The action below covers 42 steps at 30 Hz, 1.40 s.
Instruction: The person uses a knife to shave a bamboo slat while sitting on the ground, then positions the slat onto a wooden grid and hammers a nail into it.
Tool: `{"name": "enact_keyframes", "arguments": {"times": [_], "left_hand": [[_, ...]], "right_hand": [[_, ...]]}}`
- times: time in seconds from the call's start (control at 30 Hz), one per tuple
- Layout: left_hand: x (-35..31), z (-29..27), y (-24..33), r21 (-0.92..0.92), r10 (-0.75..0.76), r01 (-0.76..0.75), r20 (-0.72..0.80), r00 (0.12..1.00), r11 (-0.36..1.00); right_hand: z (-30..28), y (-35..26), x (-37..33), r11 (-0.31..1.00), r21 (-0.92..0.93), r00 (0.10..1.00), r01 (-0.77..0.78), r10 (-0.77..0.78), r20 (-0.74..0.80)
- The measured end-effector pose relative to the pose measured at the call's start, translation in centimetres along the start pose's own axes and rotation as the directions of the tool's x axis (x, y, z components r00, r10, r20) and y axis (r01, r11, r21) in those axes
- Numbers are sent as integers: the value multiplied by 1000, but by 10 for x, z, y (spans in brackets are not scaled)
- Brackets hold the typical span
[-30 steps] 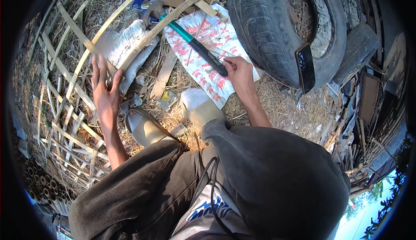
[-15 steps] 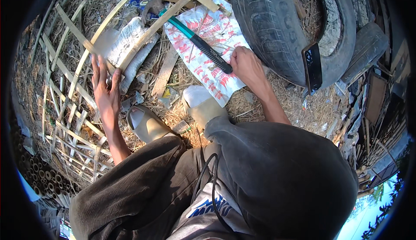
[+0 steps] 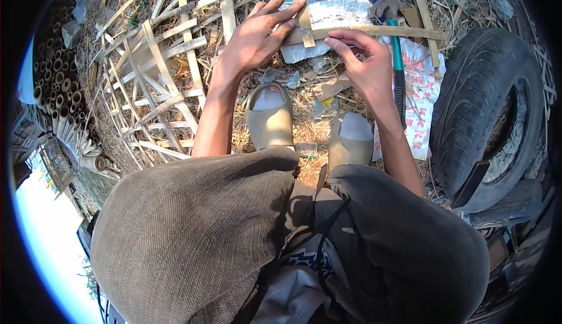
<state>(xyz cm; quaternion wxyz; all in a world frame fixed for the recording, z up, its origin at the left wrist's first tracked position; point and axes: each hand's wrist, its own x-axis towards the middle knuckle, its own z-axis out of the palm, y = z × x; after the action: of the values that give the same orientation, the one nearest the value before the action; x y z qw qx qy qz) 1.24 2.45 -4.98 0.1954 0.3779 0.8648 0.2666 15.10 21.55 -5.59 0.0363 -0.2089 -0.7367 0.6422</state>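
Split bamboo strips cross over a flat whitish block [image 3: 342, 11]. My left hand [image 3: 257, 36] holds a short upright bamboo strip [image 3: 304, 22] where it meets a long horizontal bamboo strip [image 3: 380, 31], its fingertips along the upright one. Just right of this crossing, my right hand [image 3: 370, 63] has thumb and forefinger pinched above the long strip's lower edge; anything between them is too small to make out. Beside that hand lies a claw hammer [image 3: 398, 55] with a teal and black handle, its head beyond the long strip and its grip partly behind my wrist.
A printed white plastic sheet [image 3: 417, 122] lies under the hammer. Farther right stands an old tyre [image 3: 477, 98] with a dark phone-like slab [image 3: 470, 184] against it. Woven bamboo lattice [image 3: 170, 90] spreads at left, beyond it stacked bamboo tubes [image 3: 61, 84]. My sandalled feet [image 3: 270, 119] are close below the block.
My right hand has left the plastic sheet near the hammer's grip and come to the strip crossing beside my left hand. The view has swung leftward, shifting the scene right.
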Motion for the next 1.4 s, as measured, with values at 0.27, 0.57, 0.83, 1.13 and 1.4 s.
{"name": "enact_keyframes", "arguments": {"times": [0.27, 0.57, 0.83, 1.13, 1.4], "left_hand": [[15, -9, -16, 16, 69, -68, -26, 997, 998], [26, -22, -16, -370, 12, -31, -52, 999, 929], [56, -8, -17, -439, -429, 350, -91, 899, 828], [55, 15, -26, -728, -425, 333, 62, 903, 600], [49, 17, -31, -833, -463, 328, 100, 881, 445]], "right_hand": [[29, 17, 19, 985, 164, 999, 42, -44, 8], [38, 4, 14, 997, 14, 996, 71, -70, -61], [41, -2, 9, 976, -164, 985, 143, -157, -74], [38, -3, 10, 960, -232, 983, 160, -176, -49], [41, -2, 11, 951, -223, 972, 216, -231, -44]]}}
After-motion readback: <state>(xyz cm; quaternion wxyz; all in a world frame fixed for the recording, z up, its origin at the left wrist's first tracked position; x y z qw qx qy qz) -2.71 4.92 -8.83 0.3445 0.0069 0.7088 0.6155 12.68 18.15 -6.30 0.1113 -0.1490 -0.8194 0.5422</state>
